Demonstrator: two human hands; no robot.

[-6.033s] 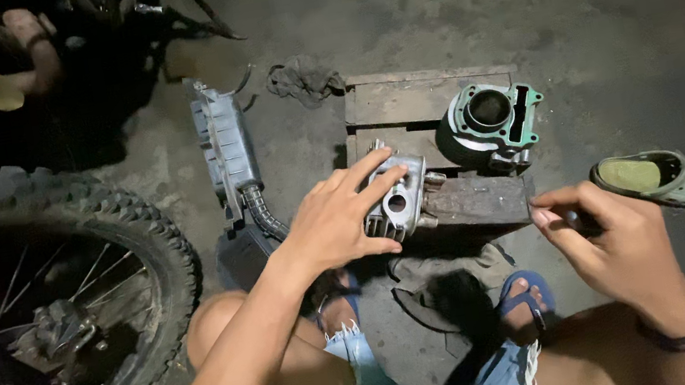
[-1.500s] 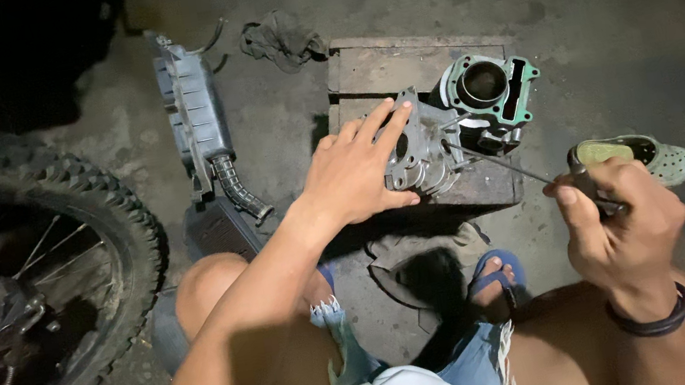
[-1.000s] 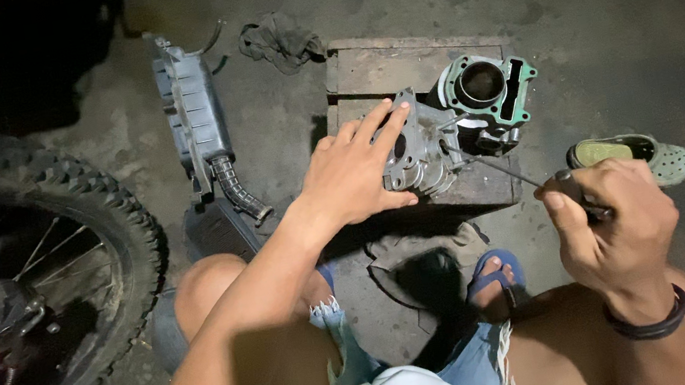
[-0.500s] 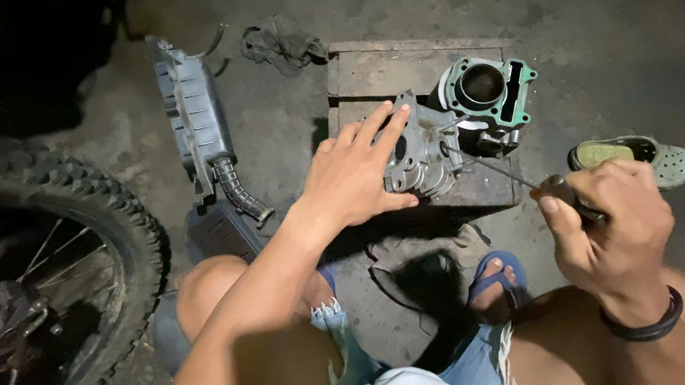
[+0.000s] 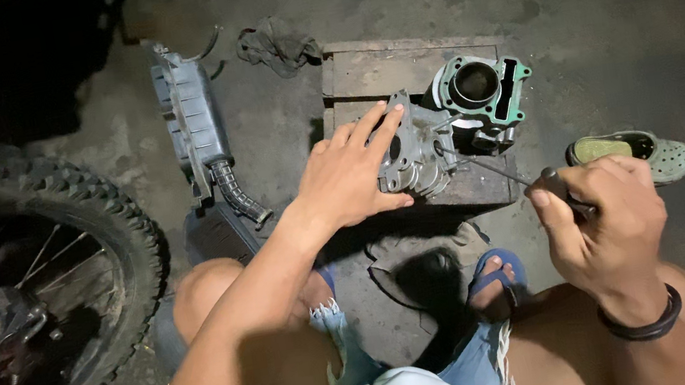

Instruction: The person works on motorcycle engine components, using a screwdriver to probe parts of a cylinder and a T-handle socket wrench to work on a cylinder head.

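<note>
The cylinder head (image 5: 412, 157) under the left hand (image 5: 349, 178) is dull grey cast metal, rough and grimy. At its 2 o'clock, the cylinder block (image 5: 479, 98) is the same matt metal, topped by a green gasket of flat, papery look. Both rest on a wooden block (image 5: 396, 69), weathered and unpainted. The thin tool (image 5: 499, 169) in the right hand (image 5: 604, 224) has a smooth, faintly shining metal shaft. The floor (image 5: 607, 13) is rough, stained concrete. At 9 o'clock, the tyre (image 5: 104, 221) is knobbly matt rubber; the clog (image 5: 634, 155) is matt green plastic.
</note>
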